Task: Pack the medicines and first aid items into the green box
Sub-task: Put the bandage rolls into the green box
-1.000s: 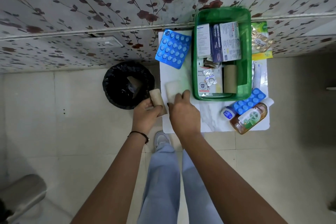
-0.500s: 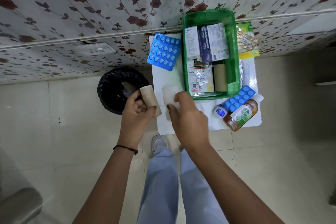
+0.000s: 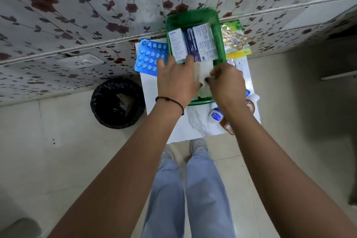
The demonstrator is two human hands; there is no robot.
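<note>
- Two items are going in together: we hold a brown roll [image 3: 196, 71] and a white gauze pad [image 3: 206, 69] side by side over the middle of the green box [image 3: 221, 44], probably so both drop into the gap left nearer us.
- Our left hand [image 3: 176, 85] is curled over the roll with fingers closed on it; only a sliver of the roll shows past the knuckles.
- Our right hand [image 3: 227, 83] pinches the near edge of the gauze pad between fingertips, keeping it flat so it can lie beside the roll.
- At the far end of the box stand the medicine cartons [image 3: 193, 42], packed upright and touching, which saves floor space for the softer items.
- The box sits on the small white table [image 3: 195, 121], against the floral wall.
- Still outside, we judge: the blue blister sheet [image 3: 149, 56] just left of the box, a foil sachet pack [image 3: 233, 38] to its right, and near right a small white-capped bottle [image 3: 216, 115] with an amber bottle [image 3: 227, 126] half hidden under our right forearm.
- A black bin [image 3: 117, 102] stands on the floor, left of the table.
</note>
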